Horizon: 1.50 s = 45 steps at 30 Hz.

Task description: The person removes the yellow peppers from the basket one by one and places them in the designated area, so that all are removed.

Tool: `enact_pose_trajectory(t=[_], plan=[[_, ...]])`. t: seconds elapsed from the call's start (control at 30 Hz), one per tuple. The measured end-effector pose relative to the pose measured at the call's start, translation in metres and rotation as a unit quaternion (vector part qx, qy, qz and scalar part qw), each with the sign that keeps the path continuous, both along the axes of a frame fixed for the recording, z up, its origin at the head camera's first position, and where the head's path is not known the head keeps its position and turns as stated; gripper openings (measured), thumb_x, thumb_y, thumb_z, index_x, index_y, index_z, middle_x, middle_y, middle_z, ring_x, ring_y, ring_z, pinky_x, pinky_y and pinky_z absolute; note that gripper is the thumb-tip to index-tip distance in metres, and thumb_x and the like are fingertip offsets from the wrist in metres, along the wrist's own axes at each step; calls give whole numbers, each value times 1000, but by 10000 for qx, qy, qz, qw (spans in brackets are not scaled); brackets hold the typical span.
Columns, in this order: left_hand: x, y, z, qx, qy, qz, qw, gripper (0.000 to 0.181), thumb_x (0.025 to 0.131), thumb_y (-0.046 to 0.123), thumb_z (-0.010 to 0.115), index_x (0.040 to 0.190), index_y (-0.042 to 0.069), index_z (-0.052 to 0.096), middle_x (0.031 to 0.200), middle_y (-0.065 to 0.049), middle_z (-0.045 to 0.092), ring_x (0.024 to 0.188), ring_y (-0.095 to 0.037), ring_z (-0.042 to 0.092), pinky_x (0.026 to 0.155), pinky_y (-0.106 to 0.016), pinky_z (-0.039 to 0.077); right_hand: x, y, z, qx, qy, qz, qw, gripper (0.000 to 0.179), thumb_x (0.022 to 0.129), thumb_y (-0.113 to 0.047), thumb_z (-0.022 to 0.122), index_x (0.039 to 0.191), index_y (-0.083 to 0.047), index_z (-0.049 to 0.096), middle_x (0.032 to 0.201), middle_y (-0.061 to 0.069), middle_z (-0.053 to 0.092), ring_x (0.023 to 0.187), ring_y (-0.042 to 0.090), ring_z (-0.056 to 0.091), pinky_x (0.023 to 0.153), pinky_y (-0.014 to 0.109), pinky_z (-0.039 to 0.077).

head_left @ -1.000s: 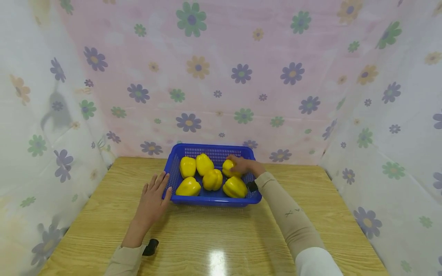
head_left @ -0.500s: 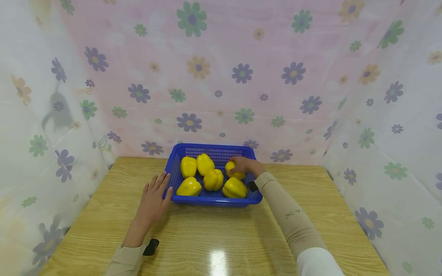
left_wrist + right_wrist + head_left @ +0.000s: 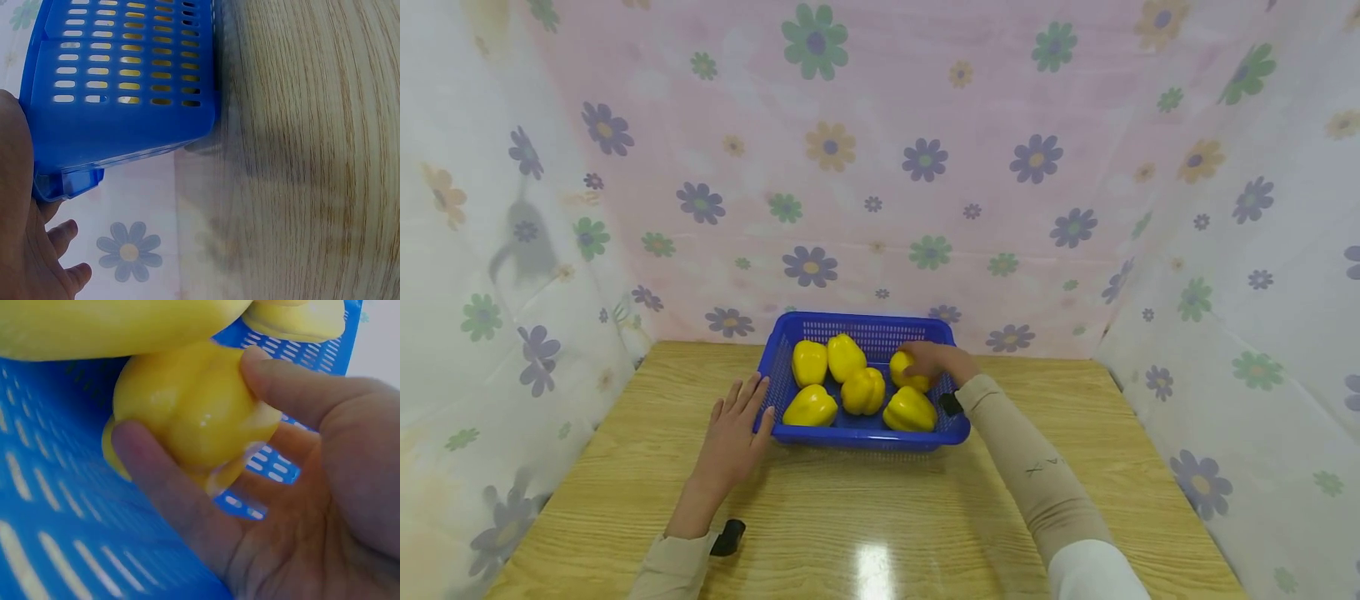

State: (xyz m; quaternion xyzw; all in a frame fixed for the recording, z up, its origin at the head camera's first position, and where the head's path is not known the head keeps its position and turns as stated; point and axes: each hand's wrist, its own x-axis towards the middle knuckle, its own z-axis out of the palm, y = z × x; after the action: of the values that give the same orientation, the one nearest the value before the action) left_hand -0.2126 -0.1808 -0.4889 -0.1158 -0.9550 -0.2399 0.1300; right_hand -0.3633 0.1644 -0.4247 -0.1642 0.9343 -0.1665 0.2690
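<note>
In the head view, the blue basket [image 3: 865, 435] is sitting on the wood-grain table [image 3: 865, 500], near the floral backdrop [image 3: 880, 225]. Right hand [image 3: 938, 359] is reaching into the basket's back right and holding a yellow pepper [image 3: 900, 367], digits curled round it, spread about as wide as the fruit. Also lying inside: back-left pepper [image 3: 809, 364], back-middle pepper [image 3: 846, 358], centre pepper [image 3: 862, 392], front-left pepper [image 3: 810, 407], front-right pepper [image 3: 910, 409]. Left hand [image 3: 730, 433] is resting on the left rim, fingers out straight, spread slightly. In the left wrist view, that hand is touching the basket's lip, fingertips sticking out past it; yellow is showing through the slots. In the right wrist view, digits are pressing opposite sides of the held pepper, slotted wall running alongside. Can't tell if that pepper is clear of the basket floor.
</note>
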Motion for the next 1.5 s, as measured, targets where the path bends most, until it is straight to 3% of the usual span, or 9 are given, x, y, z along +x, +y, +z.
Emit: enact_pose_trajectory(t=[0.17, 0.47, 0.63, 0.9, 1.23, 1.5], plan=[[1, 0, 0, 7, 10, -1, 10000, 56, 109, 28, 45, 159, 5, 34, 165, -17, 30, 152, -47, 22, 118, -71, 16, -1, 6, -1, -563, -311, -125, 9979, 57, 105, -13, 53, 158, -10, 32, 157, 22, 36, 128, 37, 53, 84, 42, 61], [1, 0, -2, 55, 177, -19, 9998, 55, 108, 27, 45, 157, 3, 38, 164, -19, 32, 151, -48, 24, 116, -72, 19, -2, 7, -3, -872, -611, -406, 9935, 59, 100, -14, 61, 153, -17, 35, 158, 21, 32, 125, 37, 52, 92, 47, 58], [-1, 0, -3, 28, 16, -45, 10000, 56, 109, 28, 44, 158, 4, 35, 166, -17, 28, 152, -47, 22, 118, -71, 16, -3, 7, -5, -847, -403, -377, 9949, 59, 96, -13, 68, 147, -17, 39, 153, 21, 37, 123, 38, 54, 90, 48, 59], [-2, -2, -2, -14, 0, -54, 10000, 56, 108, 28, 45, 158, 4, 36, 165, -18, 30, 152, -47, 21, 117, -72, 17, -5, 9, -4, -917, -280, -62, 9954, 54, 101, -14, 62, 149, -11, 37, 155, 23, 35, 123, 41, 56, 83, 46, 61], [-1, -4, 2, 47, -85, -99, 9999, 57, 109, 30, 45, 158, 3, 35, 165, -19, 30, 153, -47, 19, 117, -73, 14, -1, 10, 5, -1124, -103, -205, 9934, 62, 103, -16, 59, 156, -10, 27, 158, 25, 30, 131, 42, 50, 81, 43, 62], [0, -3, 4, 15, -103, -72, 9999, 57, 109, 32, 45, 158, 4, 36, 165, -18, 31, 153, -46, 21, 117, -72, 15, 6, 14, 14, -1476, -8, -69, 9890, 58, 104, -15, 58, 154, -10, 28, 151, 26, 35, 120, 40, 56, 79, 44, 62]])
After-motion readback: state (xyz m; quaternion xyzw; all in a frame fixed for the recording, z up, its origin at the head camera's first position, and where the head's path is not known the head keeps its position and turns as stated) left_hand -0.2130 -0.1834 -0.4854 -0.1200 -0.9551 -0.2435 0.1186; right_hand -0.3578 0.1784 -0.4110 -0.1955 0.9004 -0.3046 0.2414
